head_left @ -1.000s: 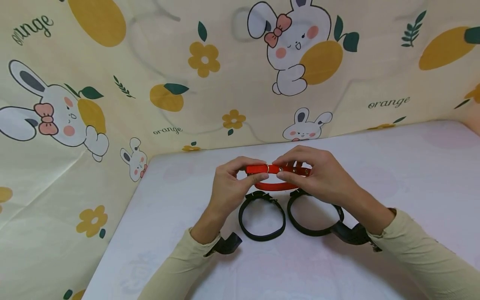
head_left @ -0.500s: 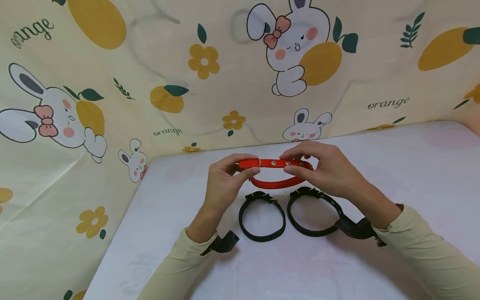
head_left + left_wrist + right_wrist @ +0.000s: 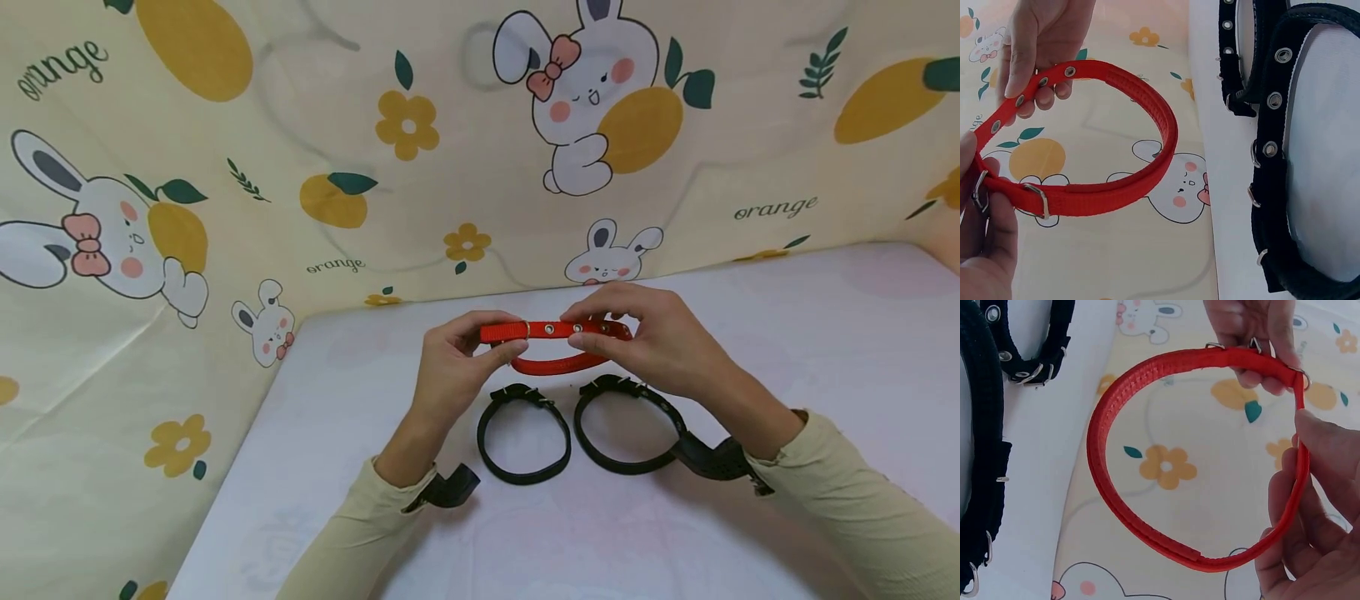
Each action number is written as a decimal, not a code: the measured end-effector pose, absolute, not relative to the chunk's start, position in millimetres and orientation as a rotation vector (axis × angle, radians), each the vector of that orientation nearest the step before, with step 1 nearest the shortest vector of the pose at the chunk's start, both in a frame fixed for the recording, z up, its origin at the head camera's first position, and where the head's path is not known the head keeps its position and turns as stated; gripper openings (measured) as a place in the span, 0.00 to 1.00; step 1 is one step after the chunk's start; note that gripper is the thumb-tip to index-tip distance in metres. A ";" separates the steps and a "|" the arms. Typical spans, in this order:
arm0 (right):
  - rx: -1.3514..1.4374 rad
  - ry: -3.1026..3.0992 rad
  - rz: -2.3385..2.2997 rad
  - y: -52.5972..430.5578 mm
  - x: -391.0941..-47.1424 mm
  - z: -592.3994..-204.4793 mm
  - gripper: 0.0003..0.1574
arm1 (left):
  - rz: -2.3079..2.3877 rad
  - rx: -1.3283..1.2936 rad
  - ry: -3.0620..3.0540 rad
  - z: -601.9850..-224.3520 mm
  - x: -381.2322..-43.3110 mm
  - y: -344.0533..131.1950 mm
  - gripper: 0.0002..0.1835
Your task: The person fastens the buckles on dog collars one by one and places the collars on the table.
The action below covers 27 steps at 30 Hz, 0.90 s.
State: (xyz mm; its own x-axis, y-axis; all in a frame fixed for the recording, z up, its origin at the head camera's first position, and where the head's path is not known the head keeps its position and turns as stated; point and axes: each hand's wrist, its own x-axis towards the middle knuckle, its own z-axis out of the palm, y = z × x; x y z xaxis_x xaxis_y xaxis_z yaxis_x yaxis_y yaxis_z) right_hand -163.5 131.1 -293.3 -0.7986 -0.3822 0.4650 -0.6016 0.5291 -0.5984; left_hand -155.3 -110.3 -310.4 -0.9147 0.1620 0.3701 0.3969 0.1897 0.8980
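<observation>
A red collar (image 3: pixel 558 365) with metal eyelets is held above the table as a loop. My left hand (image 3: pixel 453 358) pinches its buckle end between thumb and fingers. In the left wrist view the metal buckle (image 3: pixel 980 190) lies by those fingers, with a metal ring (image 3: pixel 1044 201) around the band. On the other side my right hand (image 3: pixel 656 342) pinches the eyelet strap, thumb in front and fingers behind. The strap runs through a ring near the left fingertips, as the right wrist view shows. Part of the collar is hidden behind the right fingers.
Two black collars lie looped on the white tabletop (image 3: pixel 337 467), nearer than the hands: a smaller left collar (image 3: pixel 525 477) and a larger right collar (image 3: pixel 588 442). Black wrist mounts stick out below both sleeves. A patterned cloth wall (image 3: pixel 450 167) stands behind the table.
My hands have moved apart along the red collar, baring more of its eyelet strap between them. Over the last half second my left hand has shifted slightly right. The black collars have stayed put.
</observation>
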 end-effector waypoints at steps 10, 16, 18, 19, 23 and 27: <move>0.854 -2.490 1.146 128.0 -160.5 -293.6 0.13 | -1.781 -0.524 -2.331 -310.8 -153.4 -108.9 0.15; 0.871 -2.487 1.144 126.8 -160.2 -294.5 0.14 | -1.796 -0.525 -2.343 -311.9 -153.1 -107.9 0.15; 0.878 -2.489 1.142 126.3 -159.9 -294.8 0.14 | -1.805 -0.527 -2.352 -312.4 -153.2 -107.7 0.15; 0.880 -2.490 1.141 126.1 -159.7 -294.9 0.15 | -1.808 -0.530 -2.355 -312.7 -153.2 -107.7 0.15; 0.878 -2.493 1.131 125.2 -158.9 -295.5 0.15 | -1.817 -0.530 -2.359 -313.3 -153.2 -107.6 0.14; 0.886 -2.483 1.133 124.3 -158.4 -296.2 0.14 | -1.815 -0.525 -2.366 -312.8 -152.3 -107.3 0.14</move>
